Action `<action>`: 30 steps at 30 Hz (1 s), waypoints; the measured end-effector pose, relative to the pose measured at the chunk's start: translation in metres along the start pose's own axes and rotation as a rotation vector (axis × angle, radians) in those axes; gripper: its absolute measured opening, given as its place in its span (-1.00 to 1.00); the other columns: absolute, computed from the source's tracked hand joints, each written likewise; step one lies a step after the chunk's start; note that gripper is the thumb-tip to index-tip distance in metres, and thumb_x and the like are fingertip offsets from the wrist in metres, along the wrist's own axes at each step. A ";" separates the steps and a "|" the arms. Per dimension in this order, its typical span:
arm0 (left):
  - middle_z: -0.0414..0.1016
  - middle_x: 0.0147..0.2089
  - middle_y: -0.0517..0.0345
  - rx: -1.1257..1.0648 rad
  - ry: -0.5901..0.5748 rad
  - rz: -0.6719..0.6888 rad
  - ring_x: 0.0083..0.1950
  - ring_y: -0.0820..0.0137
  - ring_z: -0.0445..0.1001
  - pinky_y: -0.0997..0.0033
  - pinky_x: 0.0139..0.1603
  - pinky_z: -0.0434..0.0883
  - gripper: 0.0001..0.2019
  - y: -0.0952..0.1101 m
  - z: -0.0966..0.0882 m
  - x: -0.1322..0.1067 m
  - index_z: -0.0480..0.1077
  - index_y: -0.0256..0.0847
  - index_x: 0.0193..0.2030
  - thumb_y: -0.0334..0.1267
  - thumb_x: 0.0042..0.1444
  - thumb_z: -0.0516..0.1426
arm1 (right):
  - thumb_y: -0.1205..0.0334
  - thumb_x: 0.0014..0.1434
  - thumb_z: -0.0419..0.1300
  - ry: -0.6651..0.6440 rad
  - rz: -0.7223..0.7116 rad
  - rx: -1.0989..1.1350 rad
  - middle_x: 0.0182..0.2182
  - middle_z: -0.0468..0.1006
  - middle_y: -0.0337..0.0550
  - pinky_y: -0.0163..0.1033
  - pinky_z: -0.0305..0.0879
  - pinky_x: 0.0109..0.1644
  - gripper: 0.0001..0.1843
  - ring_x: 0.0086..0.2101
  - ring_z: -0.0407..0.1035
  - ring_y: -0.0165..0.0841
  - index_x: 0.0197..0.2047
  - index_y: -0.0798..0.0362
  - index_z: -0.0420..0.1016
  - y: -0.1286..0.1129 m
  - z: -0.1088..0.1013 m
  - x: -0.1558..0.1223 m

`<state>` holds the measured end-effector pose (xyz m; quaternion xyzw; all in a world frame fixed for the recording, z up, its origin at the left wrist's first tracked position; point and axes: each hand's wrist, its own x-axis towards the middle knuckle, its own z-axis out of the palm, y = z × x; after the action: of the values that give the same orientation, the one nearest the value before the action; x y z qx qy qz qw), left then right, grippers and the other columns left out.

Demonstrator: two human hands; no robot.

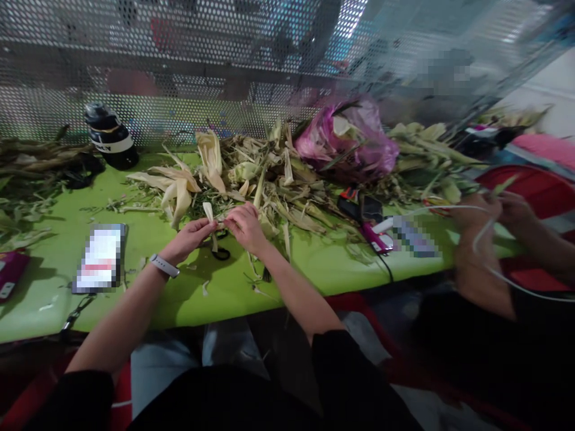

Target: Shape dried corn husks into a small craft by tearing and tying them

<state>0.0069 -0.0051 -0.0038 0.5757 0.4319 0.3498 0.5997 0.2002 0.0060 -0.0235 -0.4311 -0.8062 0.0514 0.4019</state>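
Observation:
My left hand (191, 236) and my right hand (246, 226) meet over the green table (135, 281), fingers pinched together on a pale strip of corn husk (209, 214) that stands up between them. A white band sits on my left wrist. Just behind my hands lies a big heap of corn husks (269, 179) and leaves. A small black ring-like thing (220, 254) lies on the table under my hands.
A phone (100, 257) lies to the left, a black bottle (111, 136) at the back left, a pink plastic bag (348, 140) behind the heap. Another person's hands (494, 209) work at the right with a white cable. A perforated metal screen (179, 72) walls the back.

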 end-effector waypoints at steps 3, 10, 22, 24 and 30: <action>0.31 -0.48 0.22 0.087 -0.060 0.031 -0.52 0.56 0.10 0.57 -0.57 0.05 -0.57 0.001 -0.002 0.000 0.53 -0.25 -0.21 0.13 0.08 0.21 | -0.05 0.38 -0.07 -0.022 0.031 0.005 -0.33 0.49 -0.10 -0.10 0.08 0.14 -0.56 -0.16 0.30 -0.28 -0.36 0.02 0.43 0.005 0.004 0.001; 0.44 -0.42 0.15 0.227 -0.204 0.109 -0.41 0.45 0.31 0.49 -0.38 0.27 -0.63 0.009 -0.006 -0.001 0.53 -0.25 -0.32 0.07 0.07 0.21 | -0.22 0.26 0.03 -0.241 0.259 0.436 -0.48 0.40 -0.19 -0.22 0.18 -0.19 -0.46 -0.36 0.27 -0.35 -0.50 0.05 0.39 -0.001 -0.019 0.008; 0.16 -0.58 0.28 0.338 -0.307 0.146 -0.53 0.53 0.06 0.49 -0.51 0.03 -0.62 0.002 0.002 0.001 0.39 -0.25 -0.51 0.03 0.12 0.17 | -0.11 0.19 0.12 -0.258 0.440 0.688 -0.59 0.34 -0.29 -0.31 0.11 -0.36 -0.55 -0.50 0.20 -0.46 -0.52 0.08 0.39 -0.007 0.003 -0.001; 0.14 -0.59 0.28 0.341 -0.311 0.127 -0.54 0.54 0.05 0.49 -0.53 0.01 -0.61 0.004 0.002 -0.001 0.37 -0.25 -0.53 0.03 0.11 0.18 | -0.10 0.20 0.12 -0.210 0.436 0.644 -0.59 0.31 -0.30 -0.31 0.10 -0.36 -0.55 -0.50 0.18 -0.47 -0.53 0.07 0.37 -0.006 0.004 -0.002; 0.39 -0.34 0.16 0.297 0.006 0.251 -0.36 0.45 0.31 0.48 -0.36 0.24 -0.67 0.008 -0.004 0.001 0.43 -0.23 -0.26 0.04 0.14 0.17 | -0.21 0.12 0.16 -0.072 0.594 0.816 -0.55 0.35 -0.30 -0.32 0.22 -0.37 -0.54 -0.49 0.24 -0.47 -0.46 0.05 0.40 -0.003 0.006 0.001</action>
<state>0.0045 -0.0019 0.0043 0.7062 0.4053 0.3558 0.4588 0.1937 0.0065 -0.0260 -0.4477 -0.5763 0.4890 0.4778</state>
